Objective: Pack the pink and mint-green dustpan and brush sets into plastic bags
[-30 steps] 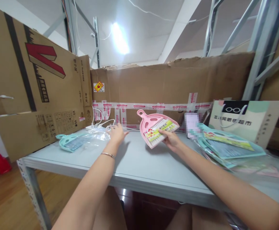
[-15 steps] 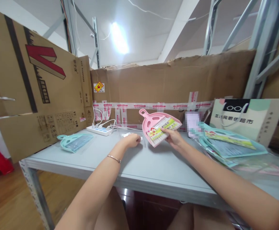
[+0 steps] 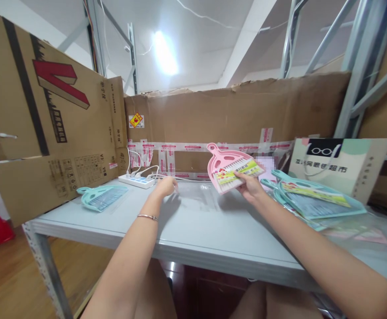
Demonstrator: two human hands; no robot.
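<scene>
Right grip (image 3: pixel 251 188) pinching pink dustpan (image 3: pixel 224 163) at lower right edge, rest extending beyond; left grip (image 3: pixel 166 188) state unclear

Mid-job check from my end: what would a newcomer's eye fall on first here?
Probably the pink dustpan with its brush, held in the right hand near the middle of the view. After that, likely the big red V on the cardboard box at the left, then the teal dustpans at the right, in front of the paper bag.
</scene>
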